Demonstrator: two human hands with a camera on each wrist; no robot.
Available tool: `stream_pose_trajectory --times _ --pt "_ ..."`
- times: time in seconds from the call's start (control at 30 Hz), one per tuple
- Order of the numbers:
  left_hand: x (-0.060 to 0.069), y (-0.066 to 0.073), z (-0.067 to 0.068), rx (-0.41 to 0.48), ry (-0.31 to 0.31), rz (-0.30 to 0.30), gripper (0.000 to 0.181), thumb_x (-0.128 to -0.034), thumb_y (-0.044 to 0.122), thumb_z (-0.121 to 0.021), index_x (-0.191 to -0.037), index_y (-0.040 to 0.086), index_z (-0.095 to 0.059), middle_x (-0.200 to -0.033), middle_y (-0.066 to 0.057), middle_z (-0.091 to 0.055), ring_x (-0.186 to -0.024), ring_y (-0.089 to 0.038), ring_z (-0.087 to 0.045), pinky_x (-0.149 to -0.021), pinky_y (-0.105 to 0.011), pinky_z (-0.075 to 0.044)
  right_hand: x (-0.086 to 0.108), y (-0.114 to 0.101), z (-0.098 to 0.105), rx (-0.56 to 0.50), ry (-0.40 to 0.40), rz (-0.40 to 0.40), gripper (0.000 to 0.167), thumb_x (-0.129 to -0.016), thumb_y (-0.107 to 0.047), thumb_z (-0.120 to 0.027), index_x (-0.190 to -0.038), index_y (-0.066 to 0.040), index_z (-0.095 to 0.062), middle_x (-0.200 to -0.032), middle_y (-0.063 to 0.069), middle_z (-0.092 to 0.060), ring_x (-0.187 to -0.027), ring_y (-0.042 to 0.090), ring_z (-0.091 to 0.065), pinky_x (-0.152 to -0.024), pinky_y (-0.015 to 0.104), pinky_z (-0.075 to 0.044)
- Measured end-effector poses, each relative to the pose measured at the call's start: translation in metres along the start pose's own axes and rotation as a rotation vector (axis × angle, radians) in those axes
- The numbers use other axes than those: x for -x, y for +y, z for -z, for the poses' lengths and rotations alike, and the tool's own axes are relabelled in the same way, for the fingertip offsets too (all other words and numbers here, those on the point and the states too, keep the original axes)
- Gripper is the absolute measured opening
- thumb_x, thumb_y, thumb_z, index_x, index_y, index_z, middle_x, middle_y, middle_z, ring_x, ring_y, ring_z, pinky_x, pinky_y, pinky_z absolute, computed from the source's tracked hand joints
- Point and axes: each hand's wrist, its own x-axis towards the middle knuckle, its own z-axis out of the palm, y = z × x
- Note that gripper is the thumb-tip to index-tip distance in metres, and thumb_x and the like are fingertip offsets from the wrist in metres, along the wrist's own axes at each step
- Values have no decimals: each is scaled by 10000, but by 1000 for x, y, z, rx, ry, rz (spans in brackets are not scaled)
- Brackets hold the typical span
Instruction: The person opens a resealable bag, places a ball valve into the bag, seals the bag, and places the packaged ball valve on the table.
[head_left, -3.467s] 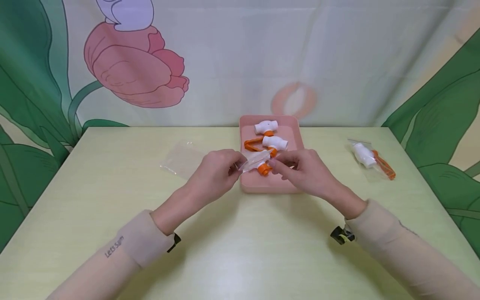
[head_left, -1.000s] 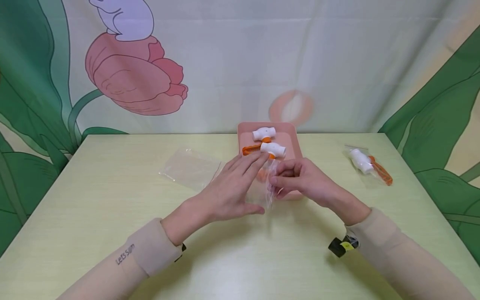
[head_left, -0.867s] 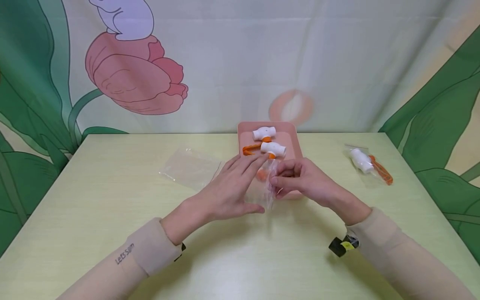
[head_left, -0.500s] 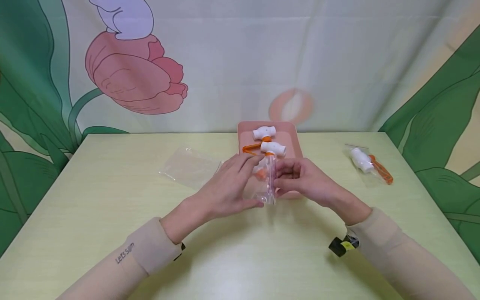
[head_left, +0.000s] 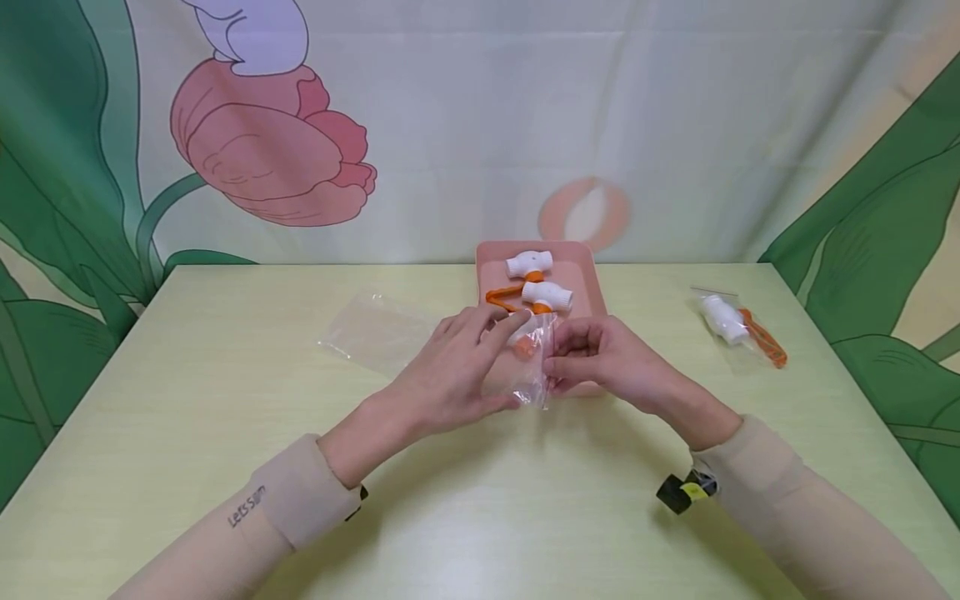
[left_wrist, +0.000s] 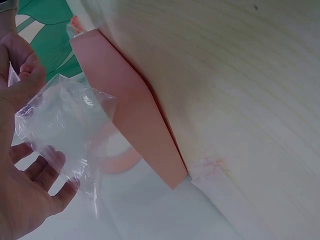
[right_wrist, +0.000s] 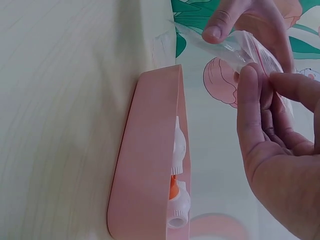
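The right hand (head_left: 618,362) pinches the zip edge of a clear plastic bag (head_left: 534,379) above the near part of a pink tray (head_left: 592,283). Beside the bag, on its left, the left hand (head_left: 442,371) has its fingers spread and loosely bent around the bag's body. In the left wrist view the bag (left_wrist: 65,120) looks empty, with the left hand's fingers (left_wrist: 47,175) behind the film. White fittings with orange parts lie in the tray, among them one at the back (head_left: 528,264) and one in the middle (head_left: 547,296); another shows partly through the bag.
A flat clear bag (head_left: 375,333) lies on the table (head_left: 465,517) left of the tray. To the right, a bagged white fitting with an orange handle (head_left: 726,321) rests on the table. A patterned curtain (head_left: 450,125) hangs behind the table.
Since the oldest view, the left hand has let its pinch go and spread its fingers beside the bag, which now hangs more upright. Lately its fingers have bent slightly and the bag has widened.
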Motion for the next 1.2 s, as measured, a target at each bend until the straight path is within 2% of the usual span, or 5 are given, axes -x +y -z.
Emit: stream_pose_trajectory --times 0.23,0.47,0.8,1.0,1.2 --pt "0 4 2 -80 -20 -4 904 -809 371 -895 -1534 86 -435 -1346 -95 -501 -1271 -284 -459 -1029 -511 -407 -1 3 -2 -8 -37 -9 101 -978 -49 -682 -1027 33 -650 -943 174 -675 -829 251 -691 -807 420 -604" --pt "1 2 0 -20 -2 27 820 -850 318 -864 -1510 58 -453 -1346 -93 -531 -1234 -286 -498 -1007 -497 -435 0 4 -3 -45 -30 13 189 -1005 -1 -626 -1168 94 -615 -989 171 -700 -863 258 -715 -813 443 -603" --pt "1 -3 -3 64 19 20 689 -891 171 -782 -1486 35 -463 -1298 -94 -538 -1193 -287 -529 -1061 -500 -420 -1 1 -4 -36 36 38 198 -968 64 -642 -1153 135 -627 -976 160 -711 -866 226 -715 -807 454 -600" --pt "2 -1 -4 51 45 -10 717 -886 176 -770 -1507 32 -442 -1350 -98 -528 -1247 -272 -499 -1146 -478 -316 -3 1 -6 -27 109 17 194 -950 47 -667 -1120 134 -630 -944 129 -709 -829 202 -704 -777 426 -610" --pt "3 1 -4 -12 31 17 856 -852 187 -792 -1567 43 -346 -1401 -116 -482 -1322 -290 -439 -1126 -533 -279 -2 0 -8 12 173 -10 209 -955 17 -656 -1120 131 -599 -985 144 -670 -854 207 -693 -757 393 -615"
